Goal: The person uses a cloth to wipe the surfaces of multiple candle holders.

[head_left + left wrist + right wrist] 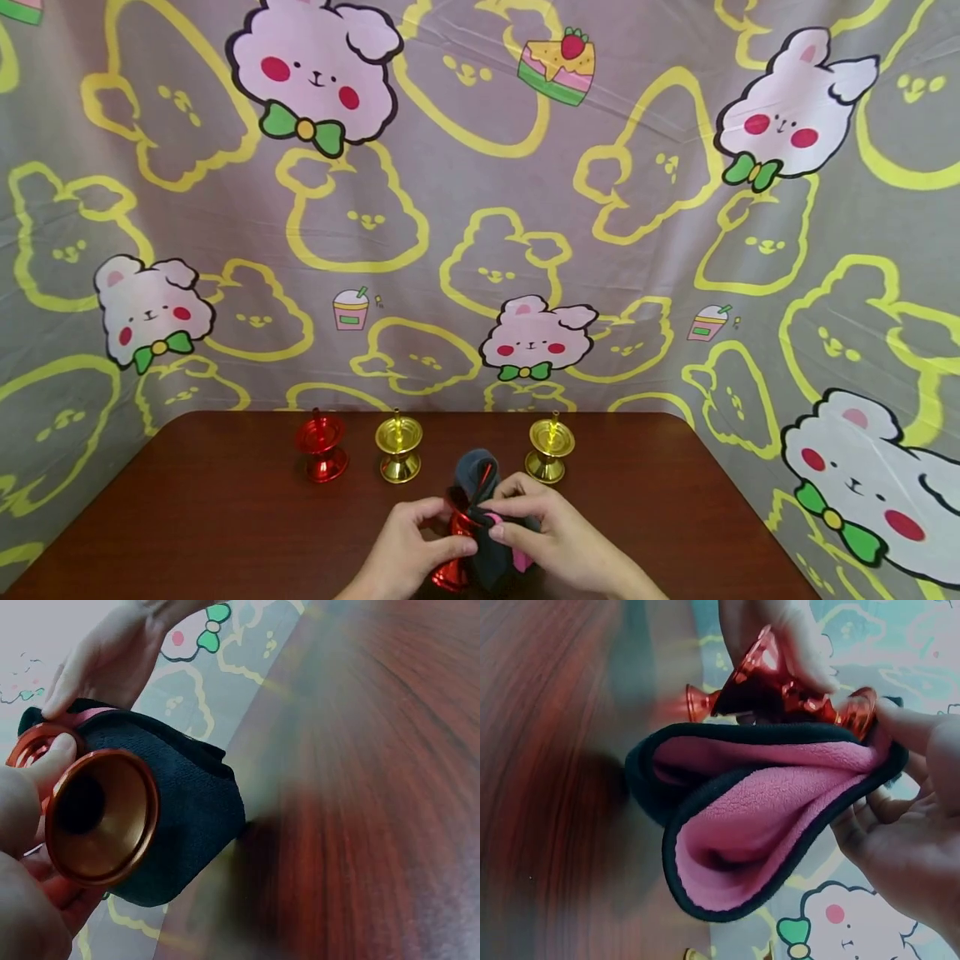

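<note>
My left hand [408, 542] grips a shiny red candle holder [450, 571] by its stem, tilted, low in the middle of the head view. In the left wrist view the holder's round, hollow foot [124, 817] faces the camera. My right hand [555, 525] pinches a cloth [491, 558], dark on one side and pink and fluffy on the other. The cloth touches the holder's dish end, and its folded pink side [742, 802] hangs loose in the right wrist view. Fingers and cloth hide part of the dish.
Along the back of the brown table [225, 517] stand another red candle holder [324, 454] and a gold candle holder [399, 454] at left, and a second gold candle holder [547, 454] at right. A patterned curtain [465, 183] hangs behind and around the table.
</note>
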### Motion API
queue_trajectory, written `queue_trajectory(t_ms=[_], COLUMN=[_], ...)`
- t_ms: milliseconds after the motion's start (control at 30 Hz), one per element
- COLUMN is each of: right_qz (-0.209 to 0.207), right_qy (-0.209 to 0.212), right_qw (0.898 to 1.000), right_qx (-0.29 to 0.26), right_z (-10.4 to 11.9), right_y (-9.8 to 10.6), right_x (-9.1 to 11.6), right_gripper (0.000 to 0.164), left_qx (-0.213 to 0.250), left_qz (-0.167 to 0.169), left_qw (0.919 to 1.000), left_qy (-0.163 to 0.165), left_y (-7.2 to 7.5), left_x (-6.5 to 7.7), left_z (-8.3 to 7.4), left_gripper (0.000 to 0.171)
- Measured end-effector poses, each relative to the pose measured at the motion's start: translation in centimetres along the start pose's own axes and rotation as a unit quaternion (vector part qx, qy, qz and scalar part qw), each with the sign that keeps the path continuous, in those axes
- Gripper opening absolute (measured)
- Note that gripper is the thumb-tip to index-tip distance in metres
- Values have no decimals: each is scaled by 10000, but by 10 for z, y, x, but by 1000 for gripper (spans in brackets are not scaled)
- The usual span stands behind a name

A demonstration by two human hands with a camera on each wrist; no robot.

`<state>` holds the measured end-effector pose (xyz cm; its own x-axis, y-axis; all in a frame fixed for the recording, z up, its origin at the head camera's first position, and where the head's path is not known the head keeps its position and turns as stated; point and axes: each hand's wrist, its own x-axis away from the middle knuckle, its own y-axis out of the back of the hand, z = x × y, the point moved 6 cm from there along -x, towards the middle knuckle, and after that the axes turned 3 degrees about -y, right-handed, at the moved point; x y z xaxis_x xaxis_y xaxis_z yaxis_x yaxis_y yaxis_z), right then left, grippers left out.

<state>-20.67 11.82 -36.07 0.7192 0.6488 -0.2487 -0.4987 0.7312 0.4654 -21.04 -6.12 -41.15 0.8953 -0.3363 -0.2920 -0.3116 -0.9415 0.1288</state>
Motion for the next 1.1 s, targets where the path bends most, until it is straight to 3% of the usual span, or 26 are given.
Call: queue_trajectory(t_ms=[167, 300, 433, 600, 667, 700, 767, 867, 1000, 1100], right_qz=[-240, -374, -519, -883, -1005, -1070, -1154, -1195, -1226, -1108], right_qy=[218, 36, 5, 98, 80, 128, 220, 238, -48, -279], right_qw=[9989, 9988, 9979, 9908, 9855, 9824, 9771, 9762, 9853, 9916], right_qx=[331, 300, 376, 1020, 1364, 1526, 1776, 1793, 1187, 614], right_z=[5, 5, 5, 8, 7, 7, 7, 2, -10, -19], right_y=[-5, -8, -12, -18, -20, -21, -21, -17, -3, 6], right_x=[-1, -4, -7, -10, -11, -10, -9, -9, -9, -8], right_gripper=[28, 28, 26, 26, 25, 24, 23, 22, 22, 23], left_qx=[-600, -1271, -2172, -3281, -3471, -3488, -3379, -2785, -1308, -51], left_qz=[-396, -753, -977, -1279, -1344, -1326, -1213, -881, -322, -58], left_qw=[9971, 9873, 9676, 9292, 9207, 9204, 9271, 9527, 9905, 9997], left_qy=[-261, -585, -832, -1122, -1177, -1166, -1076, -837, -280, 238], left_y=[1, 2, 3, 2, 2, 2, 3, 5, 5, 5], left_x=[2, 3, 2, 0, 0, -1, -1, -3, -7, -10], left_z=[0, -4, -10, -12, -10, -9, -7, -4, 1, 7], left_gripper=[23, 25, 28, 28, 28, 28, 29, 31, 34, 36])
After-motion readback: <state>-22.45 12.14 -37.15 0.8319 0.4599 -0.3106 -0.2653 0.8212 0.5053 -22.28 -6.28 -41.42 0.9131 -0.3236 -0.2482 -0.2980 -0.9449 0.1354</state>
